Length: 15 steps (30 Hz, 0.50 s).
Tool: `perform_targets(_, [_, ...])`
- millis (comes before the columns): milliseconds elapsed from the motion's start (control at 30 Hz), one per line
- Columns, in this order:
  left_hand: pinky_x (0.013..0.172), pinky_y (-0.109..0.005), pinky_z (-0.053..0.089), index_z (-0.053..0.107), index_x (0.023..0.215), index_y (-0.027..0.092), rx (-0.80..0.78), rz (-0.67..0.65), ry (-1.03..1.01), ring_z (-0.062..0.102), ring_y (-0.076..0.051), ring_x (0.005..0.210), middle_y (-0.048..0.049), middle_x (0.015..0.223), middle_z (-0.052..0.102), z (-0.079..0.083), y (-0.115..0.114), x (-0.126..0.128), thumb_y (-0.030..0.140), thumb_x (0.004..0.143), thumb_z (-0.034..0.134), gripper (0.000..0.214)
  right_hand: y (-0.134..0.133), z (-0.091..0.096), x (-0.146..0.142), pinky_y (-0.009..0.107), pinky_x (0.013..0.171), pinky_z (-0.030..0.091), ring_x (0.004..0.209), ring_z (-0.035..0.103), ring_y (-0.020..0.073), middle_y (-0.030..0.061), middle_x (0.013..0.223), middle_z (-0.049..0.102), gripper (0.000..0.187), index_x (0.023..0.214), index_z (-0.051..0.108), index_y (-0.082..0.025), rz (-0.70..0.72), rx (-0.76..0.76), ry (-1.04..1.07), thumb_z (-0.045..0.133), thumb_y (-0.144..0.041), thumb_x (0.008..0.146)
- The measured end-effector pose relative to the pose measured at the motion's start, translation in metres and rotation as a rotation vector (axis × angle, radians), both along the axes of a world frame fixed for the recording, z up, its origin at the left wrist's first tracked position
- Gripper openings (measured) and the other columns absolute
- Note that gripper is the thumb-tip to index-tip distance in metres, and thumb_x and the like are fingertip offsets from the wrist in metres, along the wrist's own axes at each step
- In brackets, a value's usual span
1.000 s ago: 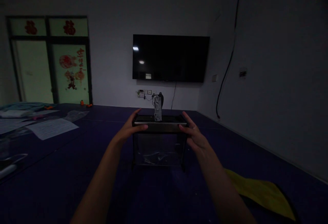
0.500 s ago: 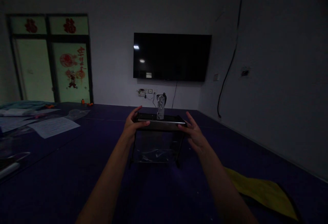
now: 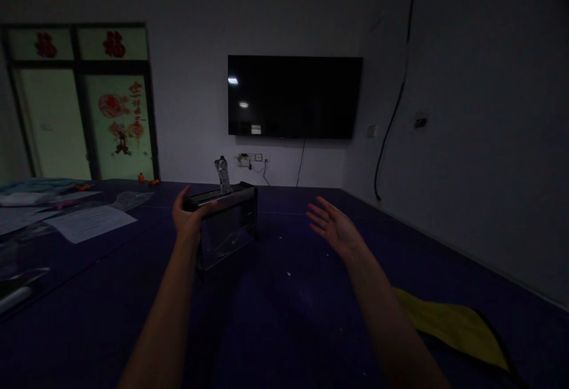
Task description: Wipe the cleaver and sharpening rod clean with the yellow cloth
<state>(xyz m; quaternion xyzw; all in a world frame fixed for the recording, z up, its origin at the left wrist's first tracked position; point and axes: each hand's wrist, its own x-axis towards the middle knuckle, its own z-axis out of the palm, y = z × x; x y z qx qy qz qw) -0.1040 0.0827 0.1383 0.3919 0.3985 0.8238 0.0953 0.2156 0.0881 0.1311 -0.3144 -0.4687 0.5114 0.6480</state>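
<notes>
A black-framed stand with see-through sides and a dark shiny top bar (image 3: 231,200) rests at an angle on the purple surface; I cannot make out its exact kind. A silver, crinkled upright piece (image 3: 223,175) rises from its top, leaning a little. My left hand (image 3: 190,214) grips the near left end of the top bar, thumb along the front face and fingers over the far side. Well to the right of the stand, my right hand (image 3: 335,226) is open above the surface, fingers spread and holding nothing.
Papers (image 3: 91,223) and clear plastic wrapping (image 3: 131,199) lie on the left of the purple surface (image 3: 275,329). A yellow cloth (image 3: 453,327) lies at the lower right. A television (image 3: 296,97) hangs on the far wall, and a black cable (image 3: 391,131) runs down the right wall.
The stand has moved left and turned, so its right end now points away from me. My left hand has gone with it; my right hand has let go of its right end.
</notes>
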Motion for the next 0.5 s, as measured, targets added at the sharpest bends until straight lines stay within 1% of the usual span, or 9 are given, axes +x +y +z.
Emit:
perform_targets(100, [0.096,-0.037,0.038,0.057,0.115,0.020,-0.003,0.154,0.051,0.048,-0.025,0.110,-0.0048,0.113,0.056,-0.005,0.001,-0.013,0.032,0.042,0.081,0.078,-0.003,0.002,-0.001,0.040,0.080,0.044,0.097,0.062,0.0223,0.0052,0.112,0.064,0.028,0.106,0.058,-0.032,-0.001,-0.023,0.015,0.052,-0.040,0.080])
perform_targets(167, [0.098,-0.038,0.036,0.058,0.115,0.020,-0.012,0.220,0.086,0.047,-0.026,0.112,-0.0055,0.115,0.056,-0.010,0.004,-0.023,0.033,0.041,0.081,0.078,-0.005,0.003,-0.002,0.039,0.079,0.045,0.094,0.063,0.0215,0.0052,0.109,0.065,0.027,0.105,0.060,-0.031,-0.004,-0.034,0.023,0.052,-0.039,0.081])
perform_targets(333, [0.097,-0.040,0.036,0.058,0.113,0.021,-0.049,0.299,0.110,0.048,-0.026,0.110,-0.0049,0.114,0.055,-0.025,0.016,-0.046,0.035,0.044,0.080,0.074,-0.006,0.005,-0.003,0.038,0.077,0.046,0.090,0.064,0.0210,0.0051,0.105,0.068,0.025,0.102,0.062,-0.029,-0.012,-0.027,0.020,0.053,-0.038,0.081])
perform_targets(500, [0.095,-0.040,0.038,0.058,0.113,0.020,-0.079,0.338,0.088,0.049,-0.026,0.108,-0.0052,0.112,0.056,-0.036,0.022,-0.058,0.036,0.045,0.079,0.073,-0.006,0.006,-0.002,0.038,0.078,0.046,0.089,0.064,0.0206,0.0050,0.104,0.068,0.023,0.098,0.063,-0.028,0.005,-0.029,0.001,0.053,-0.039,0.080])
